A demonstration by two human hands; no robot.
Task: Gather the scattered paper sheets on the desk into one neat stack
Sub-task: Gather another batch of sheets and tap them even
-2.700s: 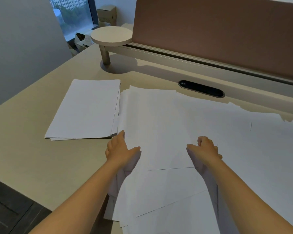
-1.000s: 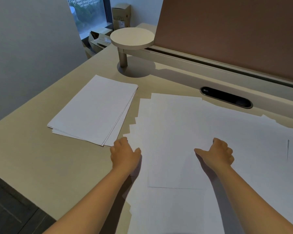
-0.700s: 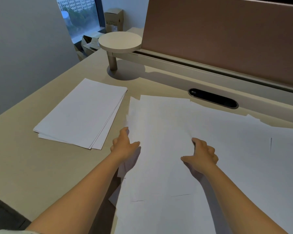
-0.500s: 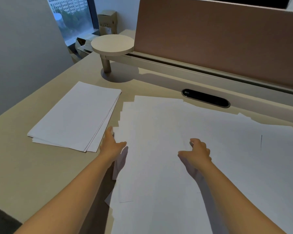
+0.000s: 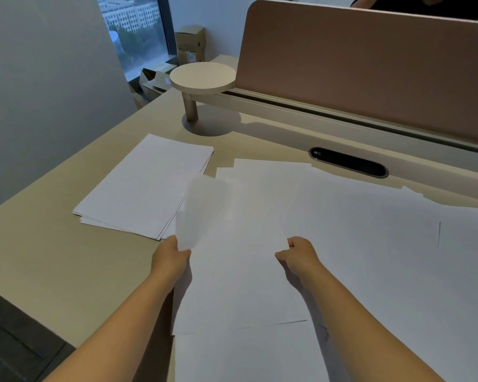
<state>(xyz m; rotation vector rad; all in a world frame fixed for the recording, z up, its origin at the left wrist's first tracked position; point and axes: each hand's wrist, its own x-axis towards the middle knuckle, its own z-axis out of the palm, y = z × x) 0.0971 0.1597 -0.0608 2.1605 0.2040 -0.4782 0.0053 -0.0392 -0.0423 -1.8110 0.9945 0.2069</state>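
1. Two hands share one white paper sheet in the head view: the left hand pinches its lifted left edge, the right hand grips its right edge with curled fingers.
2. Leftward and slightly farther lies the neat white paper stack on the beige tabletop, long axis running away; the left hand is nearer.
3. More loose white sheets spread rightward.

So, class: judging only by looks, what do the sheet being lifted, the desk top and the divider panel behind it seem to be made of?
Lifted sheet: thin white paper, matt; its raised left edge curls and looks translucent.
Desk top: smooth beige surface, probably laminate; even colour, no grain.
Divider panel: pinkish-brown, matt, maybe fabric-covered; weave too fine to tell.
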